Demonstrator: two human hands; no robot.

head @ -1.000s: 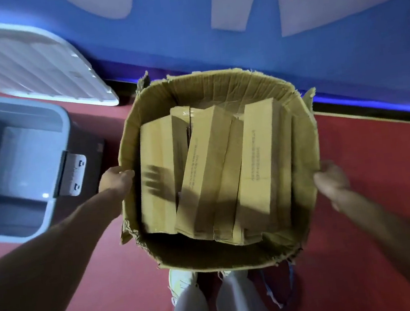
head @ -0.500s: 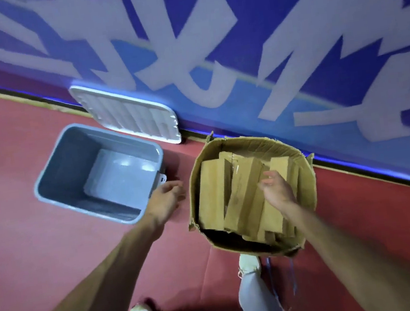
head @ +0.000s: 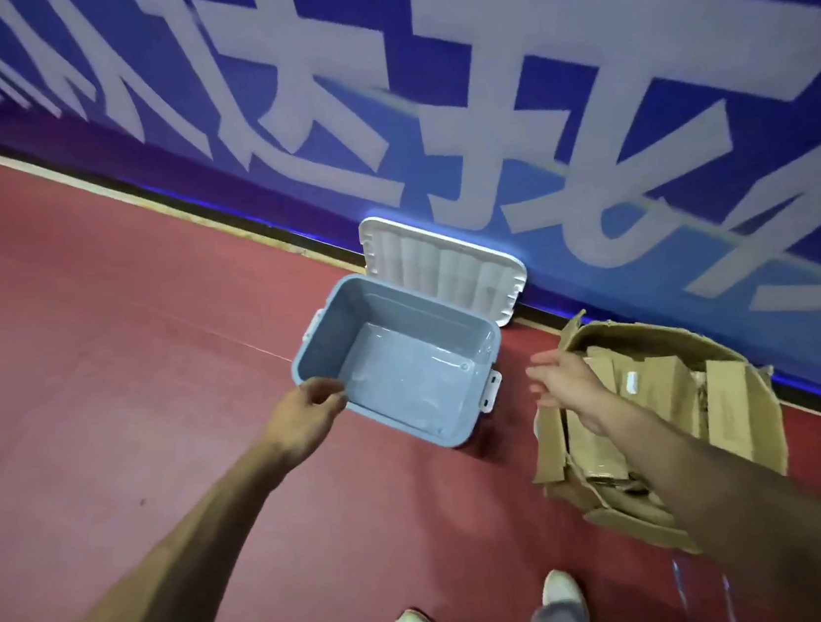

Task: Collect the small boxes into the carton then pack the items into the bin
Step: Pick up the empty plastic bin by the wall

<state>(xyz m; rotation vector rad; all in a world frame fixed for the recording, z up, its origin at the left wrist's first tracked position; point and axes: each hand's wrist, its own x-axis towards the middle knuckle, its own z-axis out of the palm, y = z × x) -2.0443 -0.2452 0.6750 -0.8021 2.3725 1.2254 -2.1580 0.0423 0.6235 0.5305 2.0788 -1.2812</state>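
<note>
Left hand (head: 307,414): at bin (head: 413,305) corner; grip cannot be told.
Right hand (head: 565,385): grip spread, empty, above carton (head: 769,427) edge.
Lid (head: 444,265): against wall (head: 577,83) behind bin.

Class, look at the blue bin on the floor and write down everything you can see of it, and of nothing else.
The bin is a light blue plastic tub, rectangular with rounded corners, glossy inside and empty. A white latch sits on each short end. It stands upright and open on the red floor, at an angle to the wall. Its white ribbed lid is off and propped behind it. The left hand is at its near left corner; whether it grips the rim cannot be told.
</note>
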